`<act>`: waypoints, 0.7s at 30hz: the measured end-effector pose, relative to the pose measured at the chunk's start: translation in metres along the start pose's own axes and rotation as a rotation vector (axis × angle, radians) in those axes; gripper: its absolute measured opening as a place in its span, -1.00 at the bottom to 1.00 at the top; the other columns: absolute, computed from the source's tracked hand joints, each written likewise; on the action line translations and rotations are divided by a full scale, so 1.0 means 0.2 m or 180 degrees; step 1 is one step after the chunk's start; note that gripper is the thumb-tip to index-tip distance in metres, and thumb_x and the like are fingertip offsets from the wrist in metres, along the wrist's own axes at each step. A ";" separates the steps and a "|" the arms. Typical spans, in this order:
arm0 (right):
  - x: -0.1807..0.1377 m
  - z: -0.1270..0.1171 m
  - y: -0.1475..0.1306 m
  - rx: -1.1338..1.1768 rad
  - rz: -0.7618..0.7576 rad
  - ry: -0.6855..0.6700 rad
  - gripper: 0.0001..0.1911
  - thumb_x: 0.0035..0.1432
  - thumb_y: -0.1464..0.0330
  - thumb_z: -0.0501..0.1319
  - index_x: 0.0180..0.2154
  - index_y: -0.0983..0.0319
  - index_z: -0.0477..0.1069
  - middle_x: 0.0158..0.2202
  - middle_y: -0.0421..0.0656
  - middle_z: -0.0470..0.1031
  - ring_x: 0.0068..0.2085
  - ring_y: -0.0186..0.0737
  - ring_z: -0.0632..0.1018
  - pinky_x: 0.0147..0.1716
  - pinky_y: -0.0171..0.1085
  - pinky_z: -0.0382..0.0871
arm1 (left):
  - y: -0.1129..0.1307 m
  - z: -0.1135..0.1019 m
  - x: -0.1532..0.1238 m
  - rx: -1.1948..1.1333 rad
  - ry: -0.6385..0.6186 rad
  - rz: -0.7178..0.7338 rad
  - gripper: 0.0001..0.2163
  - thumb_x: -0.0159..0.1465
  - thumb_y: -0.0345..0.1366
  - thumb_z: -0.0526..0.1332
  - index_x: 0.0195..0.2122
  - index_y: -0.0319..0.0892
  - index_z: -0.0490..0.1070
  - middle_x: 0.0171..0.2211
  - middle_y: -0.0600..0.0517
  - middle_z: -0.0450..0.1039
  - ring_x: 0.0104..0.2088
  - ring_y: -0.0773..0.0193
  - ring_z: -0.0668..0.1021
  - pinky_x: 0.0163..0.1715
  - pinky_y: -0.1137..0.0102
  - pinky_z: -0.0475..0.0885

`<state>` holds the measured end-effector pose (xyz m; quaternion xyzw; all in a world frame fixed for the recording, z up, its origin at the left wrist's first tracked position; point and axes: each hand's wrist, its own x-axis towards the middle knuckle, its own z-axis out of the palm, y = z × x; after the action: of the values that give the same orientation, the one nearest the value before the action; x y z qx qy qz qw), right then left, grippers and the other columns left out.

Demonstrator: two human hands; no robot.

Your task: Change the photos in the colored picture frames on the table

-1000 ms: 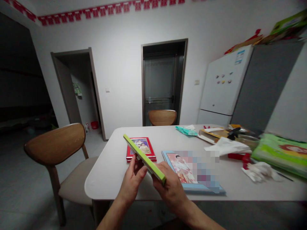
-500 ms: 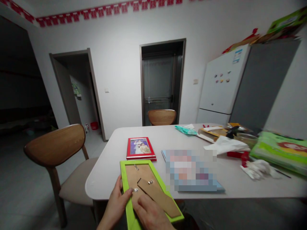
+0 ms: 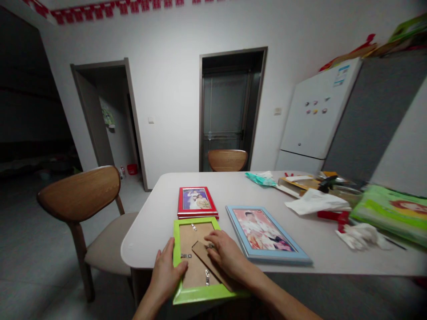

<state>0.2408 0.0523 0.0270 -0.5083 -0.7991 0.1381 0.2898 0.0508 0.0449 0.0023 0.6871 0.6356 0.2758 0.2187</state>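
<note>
A lime-green picture frame [image 3: 197, 294] lies back side up at the near table edge, its brown backing board [image 3: 190, 278] showing. My left hand [image 3: 166, 272] grips its left side, thumb over the rim near a metal clip [image 3: 186, 256]. My right hand [image 3: 230, 258] reaches over the right side, fingertips closed at another metal clip that they partly cover. Under that hand lies the slanting brown stand leg [image 3: 207, 260]. Two more clips show, an upper clip [image 3: 194, 227] and a lower clip [image 3: 207, 278].
Beyond the green frame lies a red picture frame [image 3: 197, 214]; to its right is a blue picture frame [image 3: 280, 258]. White tissues [image 3: 315, 202], a turquoise wrapper [image 3: 260, 179] and a green package [image 3: 390, 218] lie on the right of the white table [image 3: 150, 222]. A wooden chair [image 3: 80, 191] stands left.
My right hand has moved from the lower middle of the backing up to the right-hand clip, uncovering the lower clip. The green frame has turned straighter, and the view has shifted slightly.
</note>
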 end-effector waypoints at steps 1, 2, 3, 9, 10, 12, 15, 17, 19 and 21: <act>0.02 0.00 0.04 -0.0056 0.0071 0.0037 -0.71 -0.01 0.41 0.05 -0.21 0.29 0.39 -0.22 -0.05 0.36 -0.17 -0.23 0.34 -0.13 -0.33 0.16 | 0.00 0.00 -0.01 0.0004 -0.0009 -0.0010 -0.37 -0.01 -0.29 0.08 0.10 -0.40 -0.04 0.11 -0.18 0.07 0.10 0.12 0.16 0.11 0.22 -0.13; 0.03 0.00 0.07 -0.0105 0.0095 0.0040 -0.72 0.00 0.40 0.04 -0.22 0.28 0.40 -0.23 -0.05 0.37 -0.18 -0.23 0.35 -0.14 -0.33 0.16 | 0.00 0.00 -0.01 0.0013 -0.0008 -0.0005 -0.37 -0.02 -0.29 0.08 0.10 -0.39 -0.04 0.12 -0.16 0.06 0.11 0.13 0.15 0.11 0.23 -0.14; 0.05 0.01 0.10 -0.0146 0.0086 0.0016 -0.73 0.01 0.38 0.04 -0.25 0.27 0.42 -0.25 -0.06 0.38 -0.20 -0.24 0.36 -0.16 -0.33 0.16 | 0.00 0.01 -0.01 0.0026 0.0001 0.0008 -0.37 -0.02 -0.29 0.07 0.10 -0.38 -0.02 0.12 -0.15 0.05 0.12 0.14 0.13 0.12 0.24 -0.16; 0.06 0.05 0.11 -0.0309 -0.0020 -0.0091 -0.73 0.05 0.37 -0.01 -0.36 0.21 0.46 -0.32 -0.12 0.42 -0.26 -0.27 0.38 -0.25 -0.34 0.16 | -0.02 0.02 0.00 0.0096 0.0028 0.0192 -0.43 0.00 -0.28 0.05 0.06 -0.38 0.07 0.12 -0.15 0.06 0.12 0.17 0.12 0.12 0.24 -0.12; 0.06 0.05 0.11 -0.0300 -0.0068 -0.0111 -0.74 0.05 0.36 0.00 -0.35 0.20 0.46 -0.31 -0.13 0.42 -0.26 -0.27 0.38 -0.25 -0.35 0.15 | -0.03 0.02 0.00 0.0092 0.0028 0.0210 -0.43 0.00 -0.28 0.05 0.06 -0.38 0.07 0.12 -0.16 0.06 0.12 0.17 0.13 0.11 0.24 -0.11; 0.06 0.04 0.11 -0.0308 -0.0075 -0.0132 -0.76 0.04 0.34 0.01 -0.38 0.19 0.45 -0.32 -0.14 0.42 -0.26 -0.27 0.38 -0.26 -0.36 0.15 | -0.04 0.03 0.00 0.0073 0.0049 0.0221 -0.44 -0.01 -0.28 0.06 0.05 -0.36 0.09 0.11 -0.15 0.07 0.12 0.17 0.14 0.11 0.24 -0.10; 0.09 0.04 0.12 -0.0430 0.0225 -0.0077 -0.77 0.03 0.35 0.02 -0.45 0.25 0.44 -0.37 -0.10 0.43 -0.30 -0.28 0.39 -0.31 -0.37 0.15 | -0.04 0.03 0.00 0.0014 0.0110 0.0202 -0.45 -0.03 -0.28 0.07 0.04 -0.32 0.12 0.11 -0.13 0.09 0.12 0.18 0.14 0.12 0.27 -0.11; 0.13 0.05 0.12 -0.0502 0.0402 0.0008 -0.79 0.01 0.39 0.02 -0.42 0.27 0.42 -0.37 -0.09 0.44 -0.32 -0.28 0.40 -0.34 -0.38 0.15 | -0.04 0.03 0.00 -0.0048 0.0135 0.0186 -0.46 -0.03 -0.28 0.07 0.03 -0.32 0.14 0.11 -0.12 0.09 0.12 0.20 0.14 0.12 0.29 -0.12; 0.18 0.07 0.11 -0.0557 0.0382 0.0009 -0.79 0.00 0.41 0.02 -0.39 0.27 0.41 -0.36 -0.09 0.45 -0.33 -0.29 0.41 -0.36 -0.38 0.15 | -0.03 0.04 0.00 -0.0096 0.0142 0.0185 -0.47 -0.02 -0.28 0.06 0.02 -0.32 0.15 0.11 -0.13 0.09 0.11 0.21 0.15 0.12 0.28 -0.12; 0.24 0.10 0.10 -0.0653 0.0270 -0.0070 -0.79 0.01 0.40 0.01 -0.41 0.26 0.42 -0.37 -0.10 0.46 -0.33 -0.29 0.41 -0.37 -0.39 0.15 | -0.03 0.03 0.00 -0.0133 0.0157 0.0179 -0.48 -0.01 -0.29 0.06 0.02 -0.31 0.16 0.11 -0.13 0.09 0.11 0.21 0.15 0.11 0.27 -0.11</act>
<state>0.2280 0.1049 0.0160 -0.5672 -0.7899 0.0733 0.2213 0.0506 0.0450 -0.0070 0.6929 0.6153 0.3120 0.2095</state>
